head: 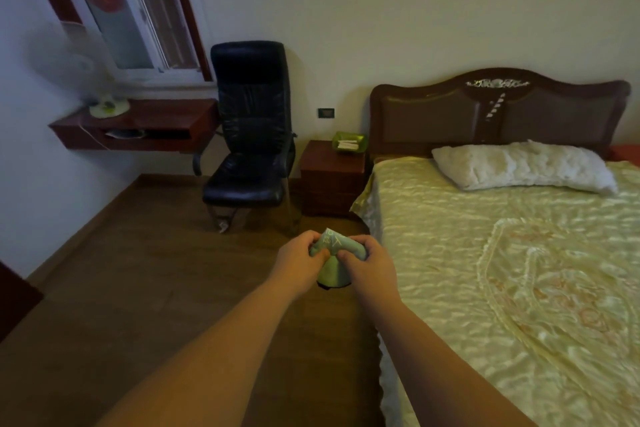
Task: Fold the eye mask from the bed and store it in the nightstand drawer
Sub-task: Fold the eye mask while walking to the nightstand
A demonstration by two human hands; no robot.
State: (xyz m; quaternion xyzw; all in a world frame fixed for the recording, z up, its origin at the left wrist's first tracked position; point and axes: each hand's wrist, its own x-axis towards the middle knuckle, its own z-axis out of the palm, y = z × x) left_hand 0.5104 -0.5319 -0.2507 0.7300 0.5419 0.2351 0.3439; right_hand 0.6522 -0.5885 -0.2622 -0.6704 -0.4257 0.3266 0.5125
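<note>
Mask (335, 253), pale green with light markings on its top fold, was bunched between both hands in the air over the wooden floor (138, 270), just left of the bed (485, 253). The left hand (299, 262) pinched its left side, thumb pressed on the cloth, and the right hand (369, 262) was closed on its right side, fingers curled over the top. A flap of the cloth hung down between the two wrists, with a dark edge at the bottom. Both forearms reached forward from the lower edge of the view.

Beyond the hands the nightstand (332, 178) stood against the wall, touching the bed's near corner, its drawers shut. A green tray (349, 142) sat on its top. A black chair (251, 135) stood just left of it, under a wall shelf (138, 128) that carried a small fan (109, 107). A white pillow (523, 165) lay by the headboard (498, 111) on the yellow-green bedspread.
</note>
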